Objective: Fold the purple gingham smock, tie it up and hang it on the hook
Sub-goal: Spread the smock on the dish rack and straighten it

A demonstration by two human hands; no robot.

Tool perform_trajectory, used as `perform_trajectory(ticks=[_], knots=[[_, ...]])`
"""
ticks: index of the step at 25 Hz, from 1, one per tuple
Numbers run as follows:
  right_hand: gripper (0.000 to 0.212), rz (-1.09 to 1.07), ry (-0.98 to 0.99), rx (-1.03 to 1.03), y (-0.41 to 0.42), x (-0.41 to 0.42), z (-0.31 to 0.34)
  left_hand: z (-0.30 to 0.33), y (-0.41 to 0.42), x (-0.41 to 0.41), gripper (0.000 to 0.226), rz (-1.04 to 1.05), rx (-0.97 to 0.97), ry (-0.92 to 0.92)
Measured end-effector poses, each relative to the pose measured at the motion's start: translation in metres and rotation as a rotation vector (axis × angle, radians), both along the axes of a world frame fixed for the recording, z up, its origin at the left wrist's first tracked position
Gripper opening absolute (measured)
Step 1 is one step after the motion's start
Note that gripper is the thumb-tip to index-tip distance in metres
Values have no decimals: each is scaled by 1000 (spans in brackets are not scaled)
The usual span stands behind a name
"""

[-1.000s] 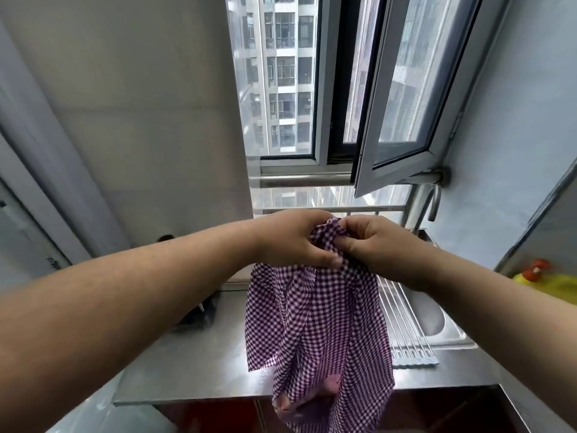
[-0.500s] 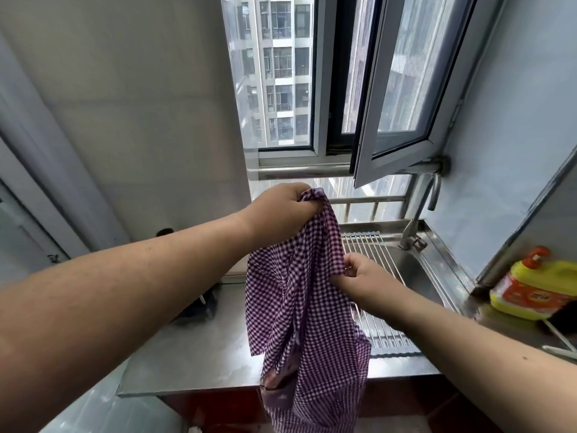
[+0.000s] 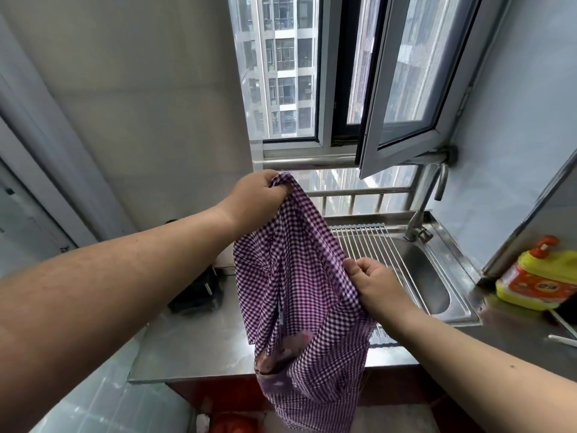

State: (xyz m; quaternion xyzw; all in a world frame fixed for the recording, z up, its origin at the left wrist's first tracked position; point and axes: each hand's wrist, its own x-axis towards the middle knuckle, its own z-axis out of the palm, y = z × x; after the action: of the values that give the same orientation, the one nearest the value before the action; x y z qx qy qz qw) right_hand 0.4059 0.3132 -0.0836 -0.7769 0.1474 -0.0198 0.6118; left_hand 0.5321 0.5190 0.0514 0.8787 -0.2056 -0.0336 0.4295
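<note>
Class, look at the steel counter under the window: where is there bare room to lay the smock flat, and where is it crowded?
Bare steel counter lies between the black object by the wall and the hanging smock, out to the front edge. Crowded: the rack covers part of the sink, and the yellow bottle and white sticks fill the right end.

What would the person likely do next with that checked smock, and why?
Probably draw the right hand across toward the left to lay one side of the smock over the other. The left hand grips the top, bunched, while the right pinches a side edge lower down, and the cloth hangs loose and rumpled over the counter, not yet folded or tied.
</note>
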Motion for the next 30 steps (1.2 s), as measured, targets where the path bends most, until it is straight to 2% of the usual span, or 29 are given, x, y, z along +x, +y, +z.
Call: perform_trajectory(ticks=[2,4,6,10,13,16,18,22,25,28,30], knots=[[70,210,82,179,-3,-7,-5,-4,5,6,26,22,1,10],[50,418,184,187,-6,-16,-9,-8,10,12,26,54,-29,35],[33,489,301,87,-16,-24,-20,-12,13,19,28,94,-71,56],[25,356,403,-78,-56,-39,-45,-25,14,30,22,114,-18,69],[19,207,421,-361,-110,-51,-42,-35,-3,31,22,60,69,82],[23,5,429,-677,-180,-66,-21,-43,-29,28,21,-23,96,148],[26,-221,398,-855,-221,-79,3,-48,-50,25,22,-76,116,179],[37,-495,340,-1126,-273,-98,28,-58,-88,24,28,-181,137,199],[41,-502,404,-1256,-293,-102,36,-66,-114,27,33,-218,148,195],[44,-375,498,-1417,-316,-105,36,-75,-138,31,32,-222,167,199],[43,-295,585,-1439,-340,-100,27,-83,-158,37,32,-221,190,198]])
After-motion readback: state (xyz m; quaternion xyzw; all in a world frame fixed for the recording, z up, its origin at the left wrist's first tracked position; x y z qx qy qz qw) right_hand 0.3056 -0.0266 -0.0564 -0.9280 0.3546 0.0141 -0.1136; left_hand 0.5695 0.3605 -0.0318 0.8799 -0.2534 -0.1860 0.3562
